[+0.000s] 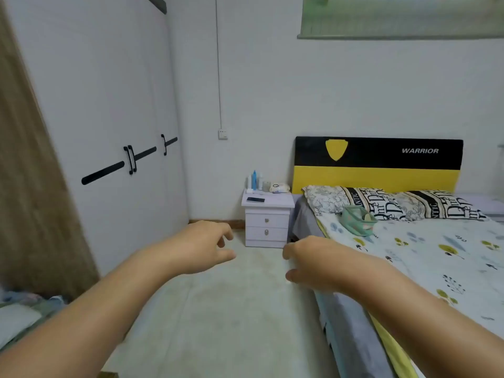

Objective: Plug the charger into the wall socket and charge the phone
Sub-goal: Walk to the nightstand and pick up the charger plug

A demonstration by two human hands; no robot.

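Both arms reach forward over the pale floor (231,323). The left hand (201,245) and the right hand (311,261) hang in the air with fingers loosely curled and spread, grasping nothing. Well ahead, a dark phone (255,199) lies flat on the white bedside table (267,222), in front of some bottles (255,181). The wall socket (223,134) sits on the white wall above and left of that table. A bed (422,255) with a black-and-yellow headboard (377,165) stands on the right, a white wardrobe (109,118) on the left. I cannot make out the charger.
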